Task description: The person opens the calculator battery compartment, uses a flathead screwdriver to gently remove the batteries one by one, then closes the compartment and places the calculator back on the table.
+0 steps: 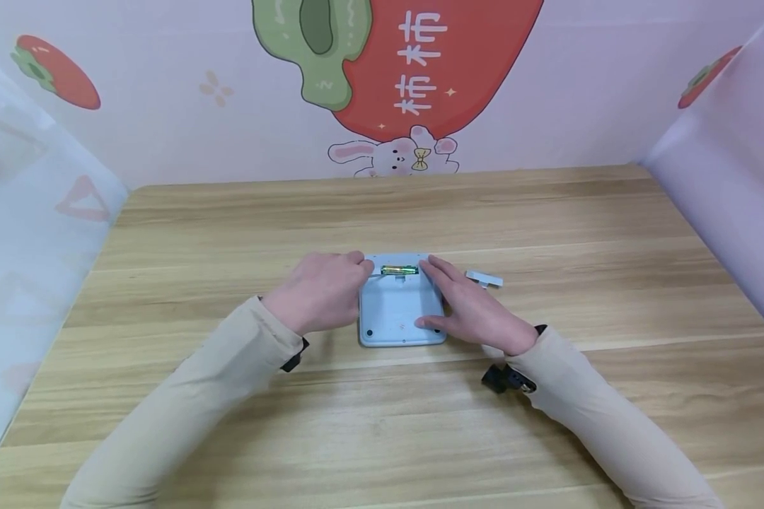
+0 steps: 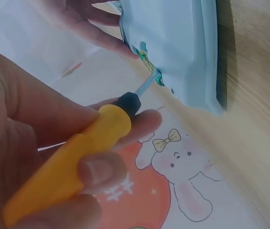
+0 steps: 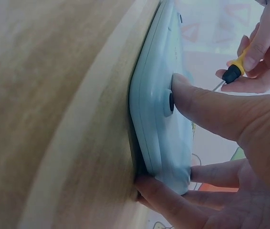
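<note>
A light blue palm-sized device (image 1: 397, 305), perhaps a calculator, lies back side up on the table, with small dark feet at its corners. A green-and-gold battery (image 1: 399, 270) sits in its open compartment near the far edge. My left hand (image 1: 321, 291) grips a screwdriver (image 2: 63, 167) with a yellow handle and black collar. The screwdriver's metal tip is at one end of the battery in the left wrist view. With thumb on the back and fingers around the side, my right hand (image 1: 477, 305) holds the device along its right edge.
A small light blue battery cover (image 1: 485, 278) lies on the wooden table (image 1: 382, 424) just right of the device. Behind the table stands a white printed backdrop (image 1: 184, 120) with fruit and a rabbit. Black wrist straps show at both sleeves.
</note>
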`<control>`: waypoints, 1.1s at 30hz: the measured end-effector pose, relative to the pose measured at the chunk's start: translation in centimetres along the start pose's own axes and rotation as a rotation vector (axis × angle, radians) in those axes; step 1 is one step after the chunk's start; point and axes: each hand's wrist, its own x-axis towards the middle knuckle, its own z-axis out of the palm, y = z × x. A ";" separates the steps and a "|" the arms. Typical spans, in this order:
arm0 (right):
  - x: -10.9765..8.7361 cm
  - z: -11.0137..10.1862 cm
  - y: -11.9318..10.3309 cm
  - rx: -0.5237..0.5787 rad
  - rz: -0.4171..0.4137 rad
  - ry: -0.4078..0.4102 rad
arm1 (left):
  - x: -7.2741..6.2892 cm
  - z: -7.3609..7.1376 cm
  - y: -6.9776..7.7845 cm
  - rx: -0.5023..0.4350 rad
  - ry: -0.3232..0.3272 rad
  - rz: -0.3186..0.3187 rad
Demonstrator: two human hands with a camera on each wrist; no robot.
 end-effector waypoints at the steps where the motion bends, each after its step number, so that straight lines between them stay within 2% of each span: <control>1: 0.0 0.0 0.0 0.000 0.000 0.000 | 0.0 0.0 0.1 0.004 -0.001 -0.001; 12: 0.1 -0.1 0.0 -0.003 -0.006 0.001 | 0.3 -0.6 0.7 0.032 -0.023 0.003; 16: 0.1 0.0 0.0 -0.005 -0.002 0.002 | 0.7 -0.8 1.1 0.034 -0.049 -0.011; 22: 0.0 0.2 0.0 0.007 -0.005 -0.005 | 1.3 0.0 1.4 0.036 -0.110 -0.016; 33: 0.1 0.1 0.2 -0.006 -0.019 0.011 | 1.3 1.3 1.4 -0.004 -0.047 0.009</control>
